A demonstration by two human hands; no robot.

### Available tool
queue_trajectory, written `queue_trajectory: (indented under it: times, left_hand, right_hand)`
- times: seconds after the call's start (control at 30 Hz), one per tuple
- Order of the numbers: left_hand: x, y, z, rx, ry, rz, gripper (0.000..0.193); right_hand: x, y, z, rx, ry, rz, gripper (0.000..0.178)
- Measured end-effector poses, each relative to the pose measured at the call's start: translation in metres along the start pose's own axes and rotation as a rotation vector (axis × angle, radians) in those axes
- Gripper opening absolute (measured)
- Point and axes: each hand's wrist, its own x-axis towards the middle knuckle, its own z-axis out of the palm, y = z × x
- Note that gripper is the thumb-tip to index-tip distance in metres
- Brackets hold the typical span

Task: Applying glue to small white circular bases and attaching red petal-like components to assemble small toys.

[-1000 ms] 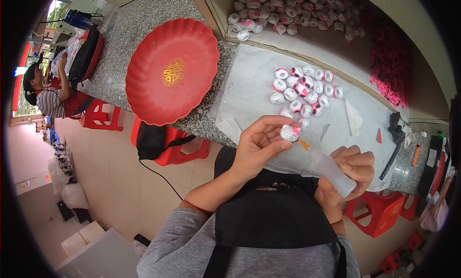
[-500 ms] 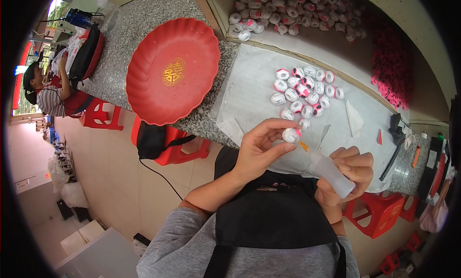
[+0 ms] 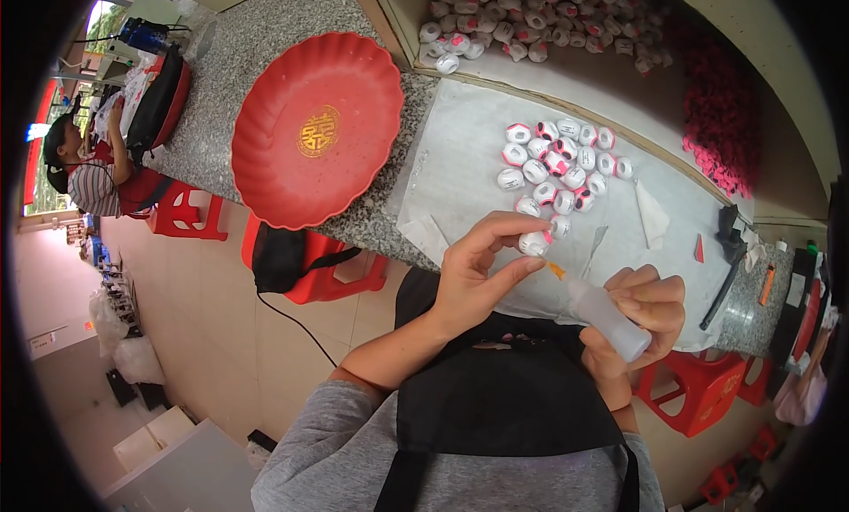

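Observation:
Between the thumb and fingers of my left hand [image 3: 482, 269] is a small round white piece with pink on it [image 3: 534, 243]. My right hand [image 3: 650, 313] is wrapped round a translucent squeeze bottle [image 3: 608, 317] with an orange needle tip [image 3: 556, 270]. That tip points up and left, close to the white piece; whether it touches is too small to tell. Just beyond my left hand, a cluster of similar white pieces with pink and black parts [image 3: 557, 163] lies on a white sheet [image 3: 460, 149] covering the worktop.
A red scalloped tray [image 3: 265, 96] stands on the granite counter [image 3: 301, 8] at left. Behind the sheet, a shelf compartment holds a heap of white pieces [image 3: 548, 21] and a pink pile [image 3: 721, 141]. Red stools [image 3: 699, 393] stand below the counter. Another person [image 3: 93, 180] sits far left.
Both hands have barely shifted. The needle tip has moved slightly left and down, and the white piece stays pinched in my left hand.

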Motion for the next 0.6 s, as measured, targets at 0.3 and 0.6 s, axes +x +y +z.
queue_trajectory:
  times: [0.3,0.6]
  left_hand:
    - [0.004,0.005,-0.004,-0.057,0.094,-0.027,0.034]
    - [0.009,0.009,-0.018,-0.124,0.184,0.016,0.035]
  right_hand:
    - [0.008,0.015,-0.016,-0.015,0.045,0.006,0.037]
    - [0.089,0.064,-0.109,-0.262,-0.073,0.398,0.024]
